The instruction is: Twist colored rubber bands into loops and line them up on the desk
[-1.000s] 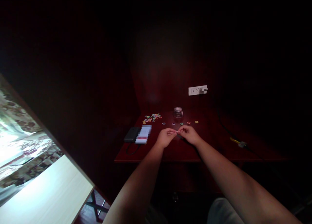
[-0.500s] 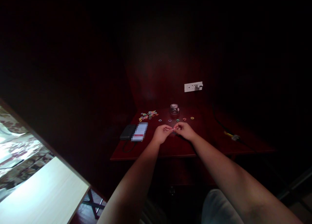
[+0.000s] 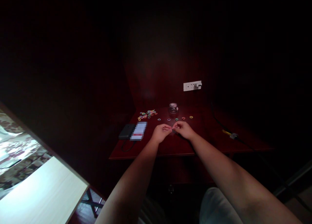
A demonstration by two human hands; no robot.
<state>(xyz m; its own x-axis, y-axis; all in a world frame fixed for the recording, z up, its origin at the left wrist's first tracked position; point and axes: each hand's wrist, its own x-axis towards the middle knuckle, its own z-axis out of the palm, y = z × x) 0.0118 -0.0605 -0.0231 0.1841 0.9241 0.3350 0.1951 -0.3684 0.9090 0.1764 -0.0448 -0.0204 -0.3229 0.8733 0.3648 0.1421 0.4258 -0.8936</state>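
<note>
My left hand (image 3: 161, 133) and my right hand (image 3: 184, 130) meet above the dark red desk, fingertips pinched together. Between them is a small pink hair tie (image 3: 173, 128), mostly covered by the fingers. Just beyond my hands lies a spaced row of small hair ties, among them a green one (image 3: 176, 119), a red one (image 3: 183, 118) and a yellow one (image 3: 191, 117). A loose pile of coloured hair ties (image 3: 149, 113) is spread at the back left. Behind the row stands a clear round jar (image 3: 173, 110).
A phone with a blurred screen (image 3: 139, 130) lies left of my hands beside a black box-like device (image 3: 126, 131) with a cable. On the right is a cable with a yellow part (image 3: 226, 132). A wall socket (image 3: 192, 86) holds a plug.
The view has shifted slightly. My hands stay together at nearly the same spot, with only small finger movement around the pink hair tie. The row and pile look unchanged.
</note>
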